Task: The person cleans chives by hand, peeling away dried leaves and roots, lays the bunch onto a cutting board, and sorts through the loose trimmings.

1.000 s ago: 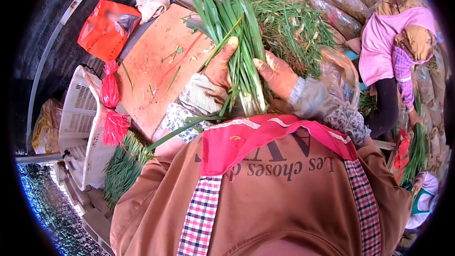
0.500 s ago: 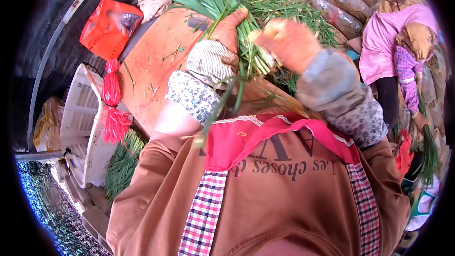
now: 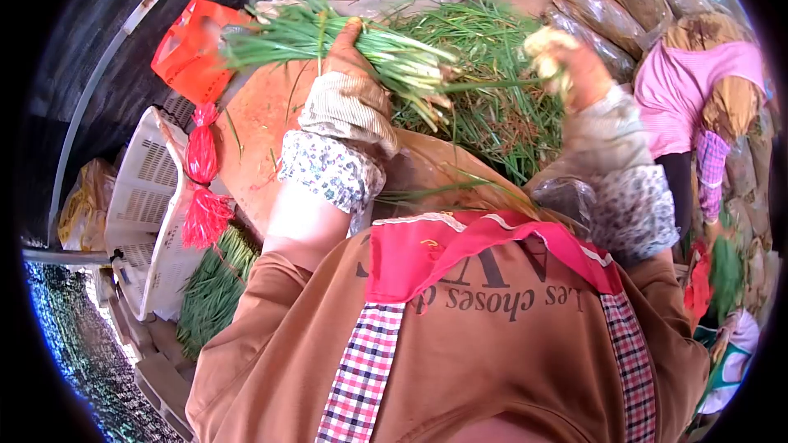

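Fingers of the left hand (image 3: 345,52) squeeze a long, white-ended green leaf bunch (image 3: 398,51); the right hand (image 3: 584,74), grip too blurry to tell, has swung toward two o'clock, leaving the ends uncovered.

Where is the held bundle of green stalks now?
In the head view, the bundle is upper left of centre, gripped by the left hand, pale ends toward the loose pile.
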`<state>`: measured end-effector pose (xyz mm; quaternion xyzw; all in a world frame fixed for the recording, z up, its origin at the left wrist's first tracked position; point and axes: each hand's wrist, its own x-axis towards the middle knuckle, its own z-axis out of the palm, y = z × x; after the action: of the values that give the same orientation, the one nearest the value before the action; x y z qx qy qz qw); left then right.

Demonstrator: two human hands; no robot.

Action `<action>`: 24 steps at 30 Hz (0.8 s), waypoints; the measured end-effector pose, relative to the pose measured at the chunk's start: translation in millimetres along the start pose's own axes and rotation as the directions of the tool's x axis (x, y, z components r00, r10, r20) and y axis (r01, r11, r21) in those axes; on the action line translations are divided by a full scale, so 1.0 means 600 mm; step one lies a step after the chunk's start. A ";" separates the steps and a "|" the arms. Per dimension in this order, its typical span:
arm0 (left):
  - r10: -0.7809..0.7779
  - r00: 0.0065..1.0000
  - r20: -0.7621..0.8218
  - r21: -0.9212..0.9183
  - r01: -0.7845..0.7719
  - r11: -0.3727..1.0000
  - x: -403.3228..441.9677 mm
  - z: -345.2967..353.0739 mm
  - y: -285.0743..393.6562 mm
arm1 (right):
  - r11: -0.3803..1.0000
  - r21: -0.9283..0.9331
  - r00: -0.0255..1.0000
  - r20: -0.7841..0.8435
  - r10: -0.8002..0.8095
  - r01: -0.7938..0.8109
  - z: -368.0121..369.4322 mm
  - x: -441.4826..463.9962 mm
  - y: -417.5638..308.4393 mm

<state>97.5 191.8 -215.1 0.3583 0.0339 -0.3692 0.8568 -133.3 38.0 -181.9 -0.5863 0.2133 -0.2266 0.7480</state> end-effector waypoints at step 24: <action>-0.098 0.993 0.064 -0.089 0.103 0.991 -0.042 0.030 0.043 | 0.245 -0.965 0.868 -0.040 -0.495 0.095 0.061 0.021 0.057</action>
<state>92.4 208.1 -178.2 0.3050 0.0433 -0.4205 0.8534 -98.7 66.2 -207.8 -0.8903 0.3125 -0.2936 0.1536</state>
